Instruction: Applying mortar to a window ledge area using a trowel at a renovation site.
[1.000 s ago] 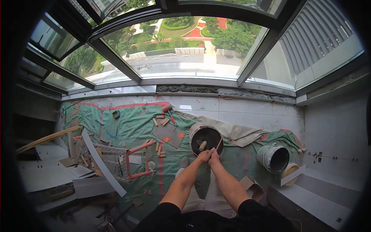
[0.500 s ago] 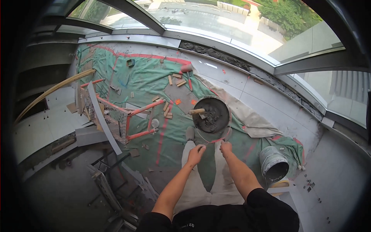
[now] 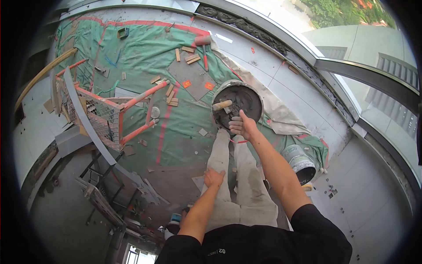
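Note:
A bucket of dark grey mortar (image 3: 252,103) stands just beyond my feet. A tool with a wooden handle (image 3: 222,105) sticks out of the mix, its working end partly buried. My right hand (image 3: 244,126) reaches over the bucket's near edge, fingers extended and holding nothing. Below it, the bucket's wire handle with a red grip (image 3: 238,141) hangs toward me, in front of my trouser legs. My left hand (image 3: 213,177) rests against my left leg, its fingers loosely spread.
Green sheeting (image 3: 145,53) covers the floor. Wood blocks (image 3: 192,58) and a red-handled mallet (image 3: 205,57) lie beyond the bucket. An orange metal frame (image 3: 143,96) is at left. A second bucket (image 3: 295,154) lies tipped at right, near tall windows (image 3: 365,70).
My right hand has let go of the bucket's handle and moved forward over the mortar. My left hand has drawn back to my leg. The view has shifted.

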The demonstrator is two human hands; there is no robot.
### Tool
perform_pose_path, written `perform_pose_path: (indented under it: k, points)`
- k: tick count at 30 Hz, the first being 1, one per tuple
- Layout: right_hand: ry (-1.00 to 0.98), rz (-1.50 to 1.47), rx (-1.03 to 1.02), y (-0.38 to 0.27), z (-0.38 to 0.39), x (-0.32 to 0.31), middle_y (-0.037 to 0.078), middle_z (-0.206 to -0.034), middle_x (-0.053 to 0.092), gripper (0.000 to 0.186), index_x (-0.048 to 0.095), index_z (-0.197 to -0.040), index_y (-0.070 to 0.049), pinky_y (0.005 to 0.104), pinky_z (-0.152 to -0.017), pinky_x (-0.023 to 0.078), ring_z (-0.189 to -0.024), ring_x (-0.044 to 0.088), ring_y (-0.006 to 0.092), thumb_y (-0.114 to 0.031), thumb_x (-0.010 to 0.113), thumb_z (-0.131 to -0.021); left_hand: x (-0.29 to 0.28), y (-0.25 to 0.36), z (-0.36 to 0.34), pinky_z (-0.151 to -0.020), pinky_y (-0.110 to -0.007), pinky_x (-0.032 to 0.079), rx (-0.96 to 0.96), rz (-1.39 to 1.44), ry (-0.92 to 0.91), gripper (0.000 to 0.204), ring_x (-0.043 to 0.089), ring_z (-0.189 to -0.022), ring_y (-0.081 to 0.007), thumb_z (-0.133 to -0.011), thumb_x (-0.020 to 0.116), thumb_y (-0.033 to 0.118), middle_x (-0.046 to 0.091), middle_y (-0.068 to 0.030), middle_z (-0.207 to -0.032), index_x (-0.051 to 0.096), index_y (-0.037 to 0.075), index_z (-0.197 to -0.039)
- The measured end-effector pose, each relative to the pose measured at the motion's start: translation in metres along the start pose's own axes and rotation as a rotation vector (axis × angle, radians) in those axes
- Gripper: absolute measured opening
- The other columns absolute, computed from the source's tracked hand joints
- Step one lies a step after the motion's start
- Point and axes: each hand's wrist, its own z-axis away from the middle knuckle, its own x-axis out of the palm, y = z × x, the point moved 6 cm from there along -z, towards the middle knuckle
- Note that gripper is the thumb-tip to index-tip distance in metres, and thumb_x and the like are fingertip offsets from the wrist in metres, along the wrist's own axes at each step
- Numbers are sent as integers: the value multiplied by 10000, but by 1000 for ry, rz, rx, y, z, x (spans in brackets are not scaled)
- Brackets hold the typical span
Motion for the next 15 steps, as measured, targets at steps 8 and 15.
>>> perform_pose_path:
  k: [8, 15]
  points:
    - [298, -397, -86, -25, -89, 75, 163, -1124, 723, 345, 668, -1259, 11, 481, -763, 679, -899, 757, 322, -286, 752, -1105, -31, -5, -12, -1175, -560, 560, -20, 11, 2, 967, 706, -1350, -491, -845, 911, 600, 703, -305, -1460, 604, -23, -1517]
    - [-93, 195, 183, -1, 130, 3, 44, -733, 662, 373, 727, -1137, -53, 332, -516, 508, -571, 632, 177, -427, 721, -1143, -32, 3, -24, -1234, -585, 520, -5, 81, -24, 933, 644, -1450, -478, -882, 880, 564, 654, -291, -1546, 583, 4, -1566]
